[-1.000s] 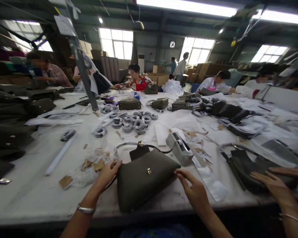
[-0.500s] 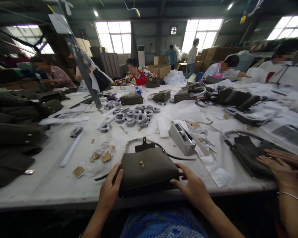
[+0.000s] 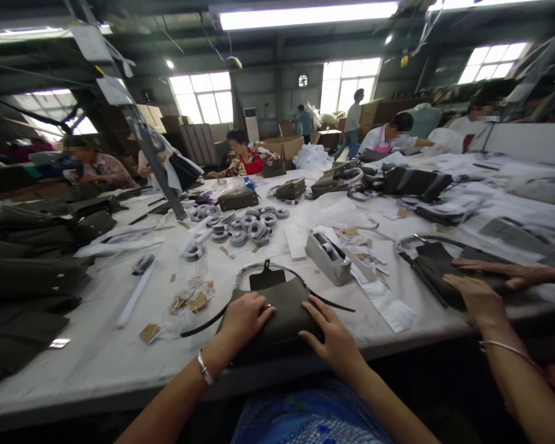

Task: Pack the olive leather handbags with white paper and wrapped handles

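Observation:
A dark olive handbag (image 3: 284, 302) lies at the table's near edge, right in front of me. Its strap (image 3: 326, 294) arcs behind it, and a tab with a metal end (image 3: 267, 265) stands up at the back. My left hand (image 3: 245, 317) rests on the bag's front with curled fingers, thumb and forefinger closed at the small metal clasp (image 3: 269, 306), which they mostly cover. On the bag's right side lies my right hand (image 3: 330, 336), fingers spread and touching the leather. My hands and forearms hide the lower part of the bag.
A grey tape dispenser (image 3: 328, 259) stands behind the bag to the right. Paper tags (image 3: 192, 296) lie to the left, wrapped strap coils (image 3: 252, 225) farther back. More bags (image 3: 28, 271) are piled at left. At right, a co-worker's hands (image 3: 483, 290) press another bag (image 3: 444, 271).
My left hand has moved from the bag's left side onto its clasp. My right hand has shifted from the right edge onto the top surface. The view has tilted up.

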A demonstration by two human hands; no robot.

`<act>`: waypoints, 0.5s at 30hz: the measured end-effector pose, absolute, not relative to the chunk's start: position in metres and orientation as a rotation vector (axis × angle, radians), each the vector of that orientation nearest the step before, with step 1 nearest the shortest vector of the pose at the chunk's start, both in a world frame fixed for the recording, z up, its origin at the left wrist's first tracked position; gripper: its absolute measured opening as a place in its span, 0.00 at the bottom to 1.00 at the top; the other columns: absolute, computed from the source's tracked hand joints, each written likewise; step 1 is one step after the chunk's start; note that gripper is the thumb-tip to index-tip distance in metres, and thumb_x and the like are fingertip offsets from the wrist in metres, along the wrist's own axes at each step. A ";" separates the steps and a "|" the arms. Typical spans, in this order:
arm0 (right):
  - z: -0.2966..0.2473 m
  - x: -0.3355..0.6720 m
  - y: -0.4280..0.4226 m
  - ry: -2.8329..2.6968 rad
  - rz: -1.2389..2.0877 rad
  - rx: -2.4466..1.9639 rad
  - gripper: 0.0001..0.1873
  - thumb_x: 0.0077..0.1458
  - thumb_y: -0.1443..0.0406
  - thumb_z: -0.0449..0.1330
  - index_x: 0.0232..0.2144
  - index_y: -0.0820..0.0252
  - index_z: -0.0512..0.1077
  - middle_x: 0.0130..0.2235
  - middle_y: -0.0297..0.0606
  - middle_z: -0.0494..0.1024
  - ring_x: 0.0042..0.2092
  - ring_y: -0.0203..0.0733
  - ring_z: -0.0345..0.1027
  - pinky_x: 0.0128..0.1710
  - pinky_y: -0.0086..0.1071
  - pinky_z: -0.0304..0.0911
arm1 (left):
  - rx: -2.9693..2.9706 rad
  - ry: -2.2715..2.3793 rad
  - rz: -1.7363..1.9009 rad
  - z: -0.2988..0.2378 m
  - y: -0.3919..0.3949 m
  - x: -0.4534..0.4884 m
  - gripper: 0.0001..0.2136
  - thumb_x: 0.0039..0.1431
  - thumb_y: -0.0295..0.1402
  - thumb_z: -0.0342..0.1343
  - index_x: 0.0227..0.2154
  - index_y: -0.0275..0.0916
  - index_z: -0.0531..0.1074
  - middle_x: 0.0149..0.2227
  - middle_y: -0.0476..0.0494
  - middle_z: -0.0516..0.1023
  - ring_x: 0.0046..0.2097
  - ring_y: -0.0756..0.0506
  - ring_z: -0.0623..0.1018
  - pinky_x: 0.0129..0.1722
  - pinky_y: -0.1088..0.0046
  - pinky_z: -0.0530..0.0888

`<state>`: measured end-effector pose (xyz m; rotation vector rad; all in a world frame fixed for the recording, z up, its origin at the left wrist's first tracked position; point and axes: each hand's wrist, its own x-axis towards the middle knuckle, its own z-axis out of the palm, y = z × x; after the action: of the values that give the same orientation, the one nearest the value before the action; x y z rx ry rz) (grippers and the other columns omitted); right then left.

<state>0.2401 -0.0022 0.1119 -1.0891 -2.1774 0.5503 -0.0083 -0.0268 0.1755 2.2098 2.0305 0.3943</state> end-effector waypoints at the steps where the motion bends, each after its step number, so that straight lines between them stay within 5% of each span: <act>1: 0.108 0.242 -0.005 -2.169 0.540 -1.089 0.30 0.60 0.56 0.61 0.63 0.50 0.63 0.66 0.42 0.61 0.66 0.53 0.56 0.64 0.48 0.57 | 2.229 2.021 0.344 0.176 -0.025 -0.008 0.14 0.64 0.42 0.53 0.28 0.40 0.74 0.33 0.44 0.76 0.36 0.43 0.76 0.35 0.70 0.68; 15: 0.099 0.248 -0.012 -2.195 0.551 -1.105 0.32 0.57 0.57 0.64 0.63 0.51 0.64 0.67 0.44 0.60 0.67 0.54 0.54 0.65 0.48 0.58 | 2.147 1.850 0.003 0.172 0.008 -0.006 0.18 0.62 0.41 0.50 0.21 0.39 0.75 0.25 0.43 0.77 0.28 0.44 0.74 0.29 0.70 0.62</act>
<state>0.2485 -0.0117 0.0992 -1.1055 -2.1947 0.5509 -0.0059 0.0079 0.1724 2.1475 1.8502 0.0033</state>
